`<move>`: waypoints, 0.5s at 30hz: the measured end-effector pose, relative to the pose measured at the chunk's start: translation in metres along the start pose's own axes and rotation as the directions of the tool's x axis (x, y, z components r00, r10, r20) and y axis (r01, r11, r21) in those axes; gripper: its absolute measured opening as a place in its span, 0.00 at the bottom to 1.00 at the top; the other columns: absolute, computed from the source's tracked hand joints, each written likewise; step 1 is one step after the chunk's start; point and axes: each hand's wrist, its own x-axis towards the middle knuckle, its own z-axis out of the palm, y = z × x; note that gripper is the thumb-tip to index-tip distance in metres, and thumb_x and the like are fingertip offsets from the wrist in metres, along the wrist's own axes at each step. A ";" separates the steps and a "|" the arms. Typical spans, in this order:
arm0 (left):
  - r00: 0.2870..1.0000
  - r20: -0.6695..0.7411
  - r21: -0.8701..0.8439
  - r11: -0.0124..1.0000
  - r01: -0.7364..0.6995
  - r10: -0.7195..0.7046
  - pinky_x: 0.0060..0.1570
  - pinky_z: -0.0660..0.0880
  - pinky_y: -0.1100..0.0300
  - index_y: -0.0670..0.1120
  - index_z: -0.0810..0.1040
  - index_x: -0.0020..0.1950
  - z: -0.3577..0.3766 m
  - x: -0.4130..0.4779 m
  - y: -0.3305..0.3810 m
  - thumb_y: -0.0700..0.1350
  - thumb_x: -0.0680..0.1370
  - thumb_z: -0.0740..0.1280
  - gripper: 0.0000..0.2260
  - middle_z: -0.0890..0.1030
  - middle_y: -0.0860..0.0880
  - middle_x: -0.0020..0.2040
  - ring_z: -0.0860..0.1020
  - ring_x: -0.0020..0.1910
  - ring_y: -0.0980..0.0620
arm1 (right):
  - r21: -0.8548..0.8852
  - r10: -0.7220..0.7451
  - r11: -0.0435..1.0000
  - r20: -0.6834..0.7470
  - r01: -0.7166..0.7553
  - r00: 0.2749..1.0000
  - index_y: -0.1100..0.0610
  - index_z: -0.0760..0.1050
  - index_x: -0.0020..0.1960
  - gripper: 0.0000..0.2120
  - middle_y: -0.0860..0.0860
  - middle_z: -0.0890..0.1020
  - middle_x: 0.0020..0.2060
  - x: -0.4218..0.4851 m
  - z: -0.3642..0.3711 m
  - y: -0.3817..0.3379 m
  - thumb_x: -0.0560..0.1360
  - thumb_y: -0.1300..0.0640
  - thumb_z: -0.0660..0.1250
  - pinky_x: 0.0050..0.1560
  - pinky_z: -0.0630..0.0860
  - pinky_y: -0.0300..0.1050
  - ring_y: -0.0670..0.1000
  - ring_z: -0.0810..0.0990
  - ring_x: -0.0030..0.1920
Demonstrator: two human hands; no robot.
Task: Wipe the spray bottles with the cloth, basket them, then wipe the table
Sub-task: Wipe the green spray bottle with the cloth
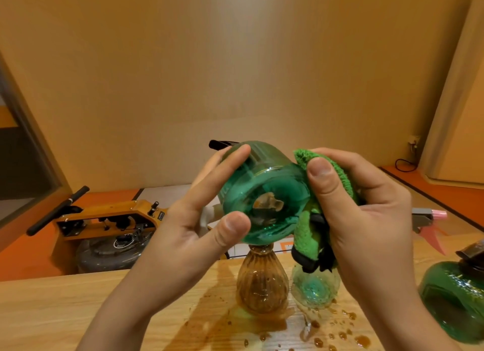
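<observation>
Above the wet wooden table [78, 306], the left hand [193, 219] held a green spray bottle [262, 191] raised on its side, base toward the camera, thumb and fingers clasping it. The right hand [366, 206] gripped a green cloth [306, 235] against its flank. An amber bottle [262, 285] and a clear bottle [314, 288] stood below.

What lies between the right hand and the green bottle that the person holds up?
The green cloth: the right hand grips it and presses it to the side of the green bottle, which the left hand holds. The head view shows this.
</observation>
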 end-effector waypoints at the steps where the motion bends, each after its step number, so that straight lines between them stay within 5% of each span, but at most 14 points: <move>1: 1.000 0.006 0.000 1.000 -0.009 0.009 0.62 0.80 0.47 0.72 0.72 0.71 -0.002 -0.001 0.002 0.68 0.67 0.76 0.33 0.64 0.56 0.81 0.69 0.77 0.49 | 0.010 0.000 1.000 0.001 0.000 1.000 0.49 0.86 0.48 0.05 0.52 0.86 0.44 0.000 0.001 -0.002 0.75 0.53 0.71 0.40 0.79 0.37 0.49 0.86 0.44; 6: 0.999 -0.050 -0.002 1.000 -0.020 0.020 0.50 0.85 0.49 0.70 0.76 0.68 -0.008 -0.004 0.008 0.43 0.62 0.84 0.40 0.67 0.52 0.79 0.79 0.68 0.50 | 0.056 0.004 0.998 0.019 -0.005 1.000 0.51 0.85 0.48 0.05 0.53 0.86 0.44 0.000 0.012 -0.005 0.75 0.53 0.71 0.39 0.80 0.37 0.48 0.86 0.43; 9: 0.997 -0.076 0.001 1.000 -0.027 0.027 0.52 0.84 0.49 0.69 0.76 0.68 -0.010 -0.004 0.010 0.43 0.63 0.82 0.39 0.70 0.52 0.77 0.79 0.69 0.47 | 0.061 -0.010 0.998 0.042 0.007 0.999 0.47 0.86 0.46 0.03 0.51 0.86 0.45 0.001 0.014 -0.004 0.76 0.50 0.74 0.39 0.79 0.36 0.48 0.86 0.43; 15: 0.995 -0.097 -0.019 1.000 -0.006 0.004 0.54 0.84 0.52 0.70 0.76 0.68 -0.009 -0.003 0.010 0.46 0.63 0.82 0.37 0.71 0.53 0.76 0.81 0.65 0.45 | -0.254 -0.327 0.896 0.180 0.365 0.928 0.45 0.82 0.54 0.07 0.49 0.78 0.48 0.003 0.006 -0.004 0.77 0.52 0.71 0.47 0.74 0.32 0.48 0.80 0.50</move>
